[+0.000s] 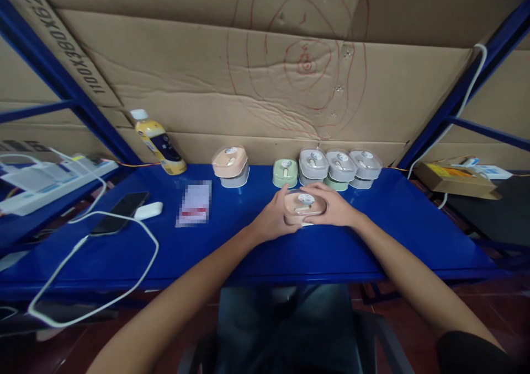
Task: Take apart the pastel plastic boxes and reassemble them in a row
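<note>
Between my two hands is a pinkish-beige plastic container [305, 204] with a clear lid and a round sticker on top. My left hand [273, 217] wraps its left side, and my right hand [331, 206] wraps its right side. Just behind it stands a single green container [285, 171]. To the right of that are stacks of similar boxes: a grey one [313, 164], a grey one [340, 163] on top of a green one, and another grey one [365, 163]. Further left, a peach container [230, 161] rests on a grey one.
On the blue table [248, 258] lie a phone [120, 213] with a white cable, a white earphone case [149, 210] and a blurred packet [194, 203]. A yellow bottle [161, 142] stands at back left. A cardboard box [457, 181] sits at right; cardboard walls the back.
</note>
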Tool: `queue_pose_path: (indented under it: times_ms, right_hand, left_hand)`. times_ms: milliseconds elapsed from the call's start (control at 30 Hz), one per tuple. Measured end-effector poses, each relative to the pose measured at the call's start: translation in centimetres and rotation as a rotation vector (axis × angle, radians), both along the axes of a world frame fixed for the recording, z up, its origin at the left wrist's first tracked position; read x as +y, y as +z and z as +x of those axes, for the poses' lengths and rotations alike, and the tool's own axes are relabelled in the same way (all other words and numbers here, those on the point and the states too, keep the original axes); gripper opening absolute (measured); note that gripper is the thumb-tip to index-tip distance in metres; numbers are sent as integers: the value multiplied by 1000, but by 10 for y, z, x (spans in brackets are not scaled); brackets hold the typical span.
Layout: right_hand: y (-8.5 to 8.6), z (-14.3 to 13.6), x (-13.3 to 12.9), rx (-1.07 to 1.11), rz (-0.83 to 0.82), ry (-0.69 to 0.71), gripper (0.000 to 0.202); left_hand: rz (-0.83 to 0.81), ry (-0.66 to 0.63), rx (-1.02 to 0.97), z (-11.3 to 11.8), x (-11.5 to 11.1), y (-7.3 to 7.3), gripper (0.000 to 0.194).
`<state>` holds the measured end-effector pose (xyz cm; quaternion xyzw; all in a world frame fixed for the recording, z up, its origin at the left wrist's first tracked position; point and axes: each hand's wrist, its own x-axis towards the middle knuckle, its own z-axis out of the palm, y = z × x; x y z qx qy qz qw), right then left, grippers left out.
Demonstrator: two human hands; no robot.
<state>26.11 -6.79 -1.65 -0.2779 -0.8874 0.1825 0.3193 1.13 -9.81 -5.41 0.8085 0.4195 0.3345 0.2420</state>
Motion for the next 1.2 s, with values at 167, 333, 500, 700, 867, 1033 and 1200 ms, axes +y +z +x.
queue_pose_path:
  times_ms: [167, 333, 500, 700, 867, 1033, 1200]
  right_hand:
    - [0, -3, -2, -25, -13, 7, 84]
    - [-2, -1, -1, -36, -42, 7, 84]
    - [-1, 0, -1, -55, -50, 13, 85]
    - [4, 1, -4, -85, -78, 6, 86]
    - [7, 3, -6, -141, -87, -5, 87]
    - [5, 3, -7, -156, -72, -18, 87]
    - [2, 3, -8, -168, -41, -39, 87]
  left_hand:
    - [14, -20, 27, 4, -2, 1, 120]
    - [28, -39, 43, 3, -2, 1, 116]
    - [14, -58, 58, 3, -3, 4, 109]
    - [4, -95, 49, 2, -6, 11, 103]
    - [-13, -120, 47, 3, -7, 14, 102]
    - [-53, -103, 41, 4, -7, 12, 112]
    - [-74, -99, 24, 3, -7, 11, 117]
